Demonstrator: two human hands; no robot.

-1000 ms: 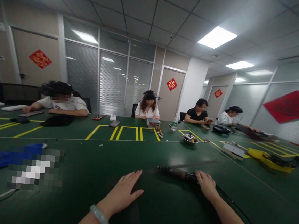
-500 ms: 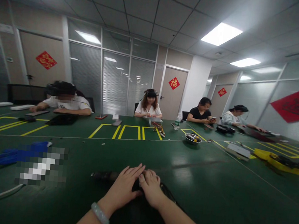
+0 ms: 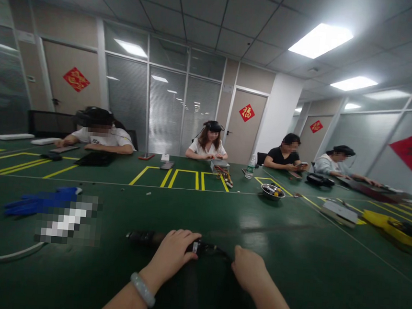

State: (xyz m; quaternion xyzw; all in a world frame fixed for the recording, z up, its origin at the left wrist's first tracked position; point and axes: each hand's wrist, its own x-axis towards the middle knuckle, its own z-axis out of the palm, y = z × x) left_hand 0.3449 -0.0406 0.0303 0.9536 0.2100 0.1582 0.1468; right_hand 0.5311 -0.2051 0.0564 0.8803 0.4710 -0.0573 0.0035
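A dark, rod-shaped tool [image 3: 144, 238] with a black cable lies across the green table [image 3: 289, 277] right in front of me. My left hand [image 3: 174, 252], with a pale bangle on the wrist, is curled over the tool's middle and grips it. My right hand [image 3: 248, 269] rests on the table just to the right, fingers bent and closed over the cable; what it holds is hard to make out.
Blue gloves [image 3: 41, 200] lie at the left beside a blurred patch. A white cable [image 3: 5, 257] runs at the near left. Across the table several seated people work. A metal bowl [image 3: 272, 191], a water bottle [image 3: 250, 166] and a yellow tray [image 3: 394, 228] stand further right.
My right hand dragged the dark tool from the right to the middle, my left hand closed over it, and my right hand then drew back to the right.
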